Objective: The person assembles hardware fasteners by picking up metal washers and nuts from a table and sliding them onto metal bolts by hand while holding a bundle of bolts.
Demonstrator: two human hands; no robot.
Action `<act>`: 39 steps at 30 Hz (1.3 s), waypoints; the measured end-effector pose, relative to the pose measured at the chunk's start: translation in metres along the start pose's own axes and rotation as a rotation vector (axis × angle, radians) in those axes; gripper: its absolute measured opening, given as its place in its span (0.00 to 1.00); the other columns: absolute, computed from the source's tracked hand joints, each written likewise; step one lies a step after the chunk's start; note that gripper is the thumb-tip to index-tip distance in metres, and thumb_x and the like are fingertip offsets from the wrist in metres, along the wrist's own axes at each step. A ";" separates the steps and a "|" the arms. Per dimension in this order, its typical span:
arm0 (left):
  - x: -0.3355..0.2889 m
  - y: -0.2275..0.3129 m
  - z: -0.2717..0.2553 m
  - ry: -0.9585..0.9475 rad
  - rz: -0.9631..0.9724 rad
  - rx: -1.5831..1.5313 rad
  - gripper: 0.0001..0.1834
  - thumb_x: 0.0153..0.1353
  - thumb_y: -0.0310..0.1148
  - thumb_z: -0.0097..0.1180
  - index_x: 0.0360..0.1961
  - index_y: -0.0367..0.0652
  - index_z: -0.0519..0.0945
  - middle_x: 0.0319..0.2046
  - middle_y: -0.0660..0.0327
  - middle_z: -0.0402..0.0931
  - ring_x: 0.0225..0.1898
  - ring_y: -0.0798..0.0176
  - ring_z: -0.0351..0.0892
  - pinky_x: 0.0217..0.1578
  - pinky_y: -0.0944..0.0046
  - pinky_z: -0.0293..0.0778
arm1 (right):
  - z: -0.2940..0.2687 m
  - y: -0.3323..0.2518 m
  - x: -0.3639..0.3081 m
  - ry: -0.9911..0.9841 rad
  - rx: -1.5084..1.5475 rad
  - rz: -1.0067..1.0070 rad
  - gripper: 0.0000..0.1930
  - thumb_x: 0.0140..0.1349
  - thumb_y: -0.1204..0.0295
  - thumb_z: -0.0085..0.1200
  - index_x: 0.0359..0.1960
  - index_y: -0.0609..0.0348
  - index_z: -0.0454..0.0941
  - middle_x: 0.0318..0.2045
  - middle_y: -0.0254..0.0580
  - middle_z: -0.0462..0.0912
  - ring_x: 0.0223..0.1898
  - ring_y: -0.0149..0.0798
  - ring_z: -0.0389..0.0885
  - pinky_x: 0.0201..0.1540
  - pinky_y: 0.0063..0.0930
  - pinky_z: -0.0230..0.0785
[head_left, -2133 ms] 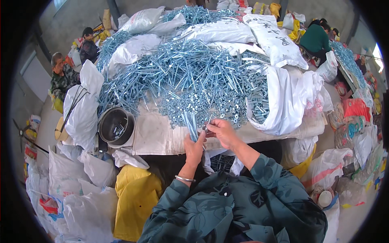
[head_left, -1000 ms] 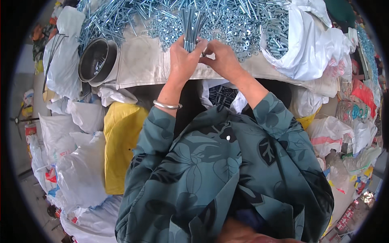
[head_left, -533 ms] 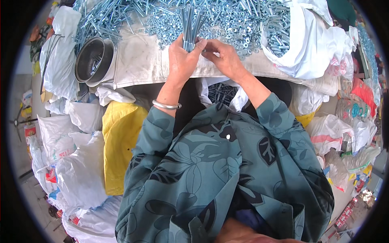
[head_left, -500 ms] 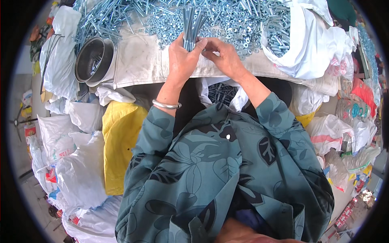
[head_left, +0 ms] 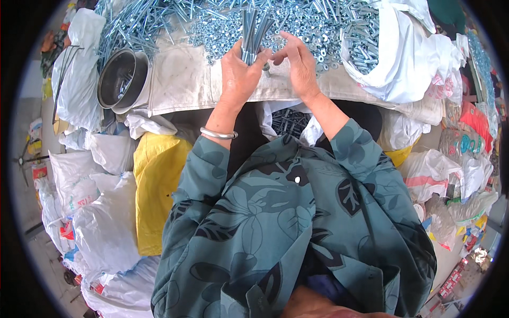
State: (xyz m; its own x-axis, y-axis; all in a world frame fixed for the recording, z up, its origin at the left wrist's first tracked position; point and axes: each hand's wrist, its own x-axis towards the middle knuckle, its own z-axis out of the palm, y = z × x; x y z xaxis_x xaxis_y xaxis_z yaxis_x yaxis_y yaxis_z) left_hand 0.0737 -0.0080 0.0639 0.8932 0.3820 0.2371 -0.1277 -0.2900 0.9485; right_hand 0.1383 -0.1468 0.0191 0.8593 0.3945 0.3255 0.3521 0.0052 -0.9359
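Hands: While the left hand (head_left: 241, 77) keeps its grip round the bundle of long, silvery-blue metal rods (head_left: 254, 32), the right hand (head_left: 302, 66) has opened. Palm drawn off from the left thumb, fingers spread wide, nothing visible in it. One fingertip just beside that thumb; can't tell if touching.
Rods: ends up, slightly fanned, held over the table (head_left: 185, 74), right of the round black metal pan (head_left: 111, 74) and well apart from it. Left hand alone seems to carry them now; right looks free.
Stub: short grey metal end (head_left: 266, 69), now uncovered between the hands, right of the pan. Can't tell whether gripped or loose.
Pan: a few short metal pieces (head_left: 124, 85) inside; sits at the table's front left.
Cloth: bare beige patch directly right of the pan, reaching to the left wrist. Best open room.
Front edge: runs rightward from the pan, beneath both wrists; dark gap below it, so anything dropped short could fall.
Nuts: loose silvery nuts and washers (head_left: 217, 32), right of and beyond the pan; they limit room past the knuckles.
Sack: open white plastic sack (head_left: 389, 63), far right of the pan; bounds the right hand's outward side.
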 end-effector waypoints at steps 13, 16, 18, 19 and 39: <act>0.007 -0.008 0.000 0.025 0.004 -0.013 0.11 0.55 0.31 0.66 0.35 0.35 0.81 0.26 0.61 0.81 0.28 0.72 0.76 0.32 0.67 0.73 | 0.006 0.011 0.004 0.038 0.076 0.014 0.31 0.73 0.47 0.38 0.64 0.61 0.66 0.30 0.41 0.82 0.36 0.35 0.79 0.50 0.31 0.68; 0.007 -0.006 0.000 0.008 0.003 0.016 0.11 0.55 0.31 0.66 0.34 0.35 0.81 0.25 0.62 0.81 0.27 0.73 0.75 0.31 0.67 0.73 | 0.013 0.014 0.007 0.067 0.060 -0.027 0.32 0.73 0.46 0.38 0.64 0.62 0.66 0.27 0.39 0.81 0.33 0.34 0.78 0.46 0.31 0.69; 0.008 -0.010 -0.002 0.032 0.057 -0.033 0.10 0.57 0.32 0.67 0.31 0.36 0.80 0.22 0.65 0.78 0.22 0.75 0.72 0.25 0.71 0.69 | 0.016 0.014 0.006 0.047 0.040 -0.119 0.32 0.73 0.46 0.38 0.63 0.63 0.66 0.26 0.38 0.80 0.31 0.34 0.78 0.44 0.32 0.70; 0.007 -0.010 -0.001 0.034 0.054 -0.036 0.10 0.57 0.32 0.67 0.31 0.36 0.80 0.22 0.65 0.78 0.22 0.75 0.72 0.25 0.71 0.69 | 0.012 0.010 0.005 0.050 0.022 -0.052 0.32 0.72 0.46 0.38 0.64 0.63 0.66 0.27 0.39 0.81 0.33 0.35 0.78 0.46 0.31 0.69; 0.010 -0.017 -0.005 0.019 0.057 -0.049 0.12 0.55 0.32 0.66 0.35 0.34 0.80 0.27 0.59 0.83 0.29 0.70 0.78 0.33 0.68 0.74 | 0.015 0.012 0.007 -0.181 -0.387 -0.262 0.13 0.58 0.68 0.61 0.43 0.57 0.79 0.32 0.43 0.80 0.35 0.50 0.79 0.42 0.47 0.68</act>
State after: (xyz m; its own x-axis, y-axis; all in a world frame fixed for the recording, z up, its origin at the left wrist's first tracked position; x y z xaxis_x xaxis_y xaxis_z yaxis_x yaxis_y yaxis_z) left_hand 0.0824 0.0056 0.0509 0.8755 0.3829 0.2949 -0.1998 -0.2688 0.9423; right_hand 0.1428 -0.1300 0.0085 0.6571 0.5791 0.4825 0.6890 -0.2019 -0.6961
